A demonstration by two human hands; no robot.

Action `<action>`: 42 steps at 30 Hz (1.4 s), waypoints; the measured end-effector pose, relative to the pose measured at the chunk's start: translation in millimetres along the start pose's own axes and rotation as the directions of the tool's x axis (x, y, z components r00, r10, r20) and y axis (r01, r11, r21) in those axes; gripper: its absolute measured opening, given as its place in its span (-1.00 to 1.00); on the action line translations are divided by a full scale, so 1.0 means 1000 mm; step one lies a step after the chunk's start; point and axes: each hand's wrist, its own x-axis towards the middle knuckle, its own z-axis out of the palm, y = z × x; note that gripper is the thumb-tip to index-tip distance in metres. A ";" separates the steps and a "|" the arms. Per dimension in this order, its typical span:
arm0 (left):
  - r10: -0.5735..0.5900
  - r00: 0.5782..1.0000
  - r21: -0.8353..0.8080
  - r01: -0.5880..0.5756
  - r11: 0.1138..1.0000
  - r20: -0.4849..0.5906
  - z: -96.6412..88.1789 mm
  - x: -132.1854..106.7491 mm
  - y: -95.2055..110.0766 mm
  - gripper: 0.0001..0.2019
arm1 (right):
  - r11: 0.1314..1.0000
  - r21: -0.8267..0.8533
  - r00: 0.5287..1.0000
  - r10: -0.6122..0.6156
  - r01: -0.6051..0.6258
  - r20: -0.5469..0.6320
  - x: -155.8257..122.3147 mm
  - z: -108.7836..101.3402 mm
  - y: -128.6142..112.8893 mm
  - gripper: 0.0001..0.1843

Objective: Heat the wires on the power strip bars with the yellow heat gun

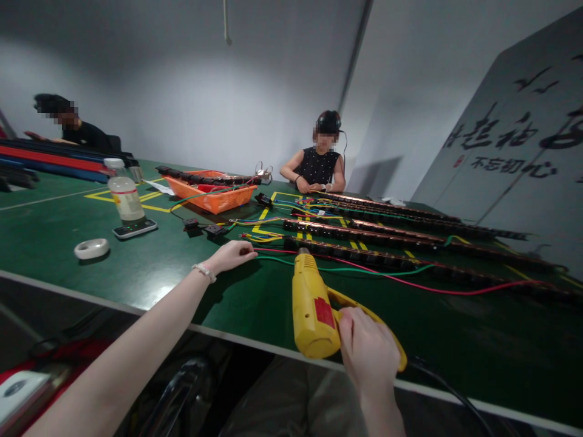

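Observation:
My right hand (pixel 371 346) is wrapped round the handle of a yellow heat gun (pixel 314 315) with a red label. Its metal nozzle points away from me, toward a long black strip (pixel 346 252) with copper-coloured metal along it. My left hand (pixel 234 255) is pinched closed at the left ends of a red wire (pixel 423 286) and a green wire (pixel 364 271). Both wires run off to the right in front of the strips. What lies between my left fingertips is hidden. Several bundled coloured wires (pixel 262 237) end just beyond my left hand.
Black connectors (pixel 204 229) lie beyond my left wrist. An orange basket (pixel 214 200) stands behind them, holding similar strips. At the left are a bottle (pixel 125 197), a phone (pixel 135 229) and a white ring-shaped object (pixel 91 249). Two people sit across the green table (pixel 150 273).

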 end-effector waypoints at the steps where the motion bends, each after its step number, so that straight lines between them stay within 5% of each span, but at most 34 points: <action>1: 0.031 0.999 -0.006 -0.031 1.000 0.007 0.002 0.001 0.005 -0.60 | 1.000 0.004 1.000 -0.001 0.001 -0.004 -0.001 0.001 0.000 -0.65; 14: 0.083 0.974 -0.101 -0.063 0.993 0.210 0.016 0.004 0.015 -0.52 | 1.000 0.019 0.998 -0.001 0.002 -0.055 -0.003 0.004 0.001 -0.68; 17: 0.077 0.990 -0.077 -0.068 0.995 0.122 0.018 0.006 0.014 -0.56 | 1.000 -0.005 1.000 0.006 -0.006 -0.029 -0.001 0.004 0.001 -0.66; 22: 0.057 0.976 0.067 -0.044 0.997 -0.208 0.015 0.012 -0.002 -0.71 | 0.999 -0.052 1.000 0.000 0.001 0.011 0.002 0.003 -0.001 -0.65; 28: -0.052 0.992 0.204 0.074 0.976 -0.112 0.014 0.013 -0.012 -0.76 | 0.997 -0.072 0.999 0.036 -0.035 0.020 0.005 0.003 -0.017 -0.63; 35: -0.167 0.979 0.114 0.180 0.977 -0.115 0.010 0.008 0.004 -0.73 | 0.997 0.011 0.997 0.074 -0.074 0.019 0.006 0.010 -0.035 -0.58; 42: -0.238 0.966 0.147 0.252 0.957 -0.105 0.006 0.007 0.010 -0.52 | 0.963 0.259 0.987 -0.104 0.070 0.120 0.000 0.002 -0.027 -0.21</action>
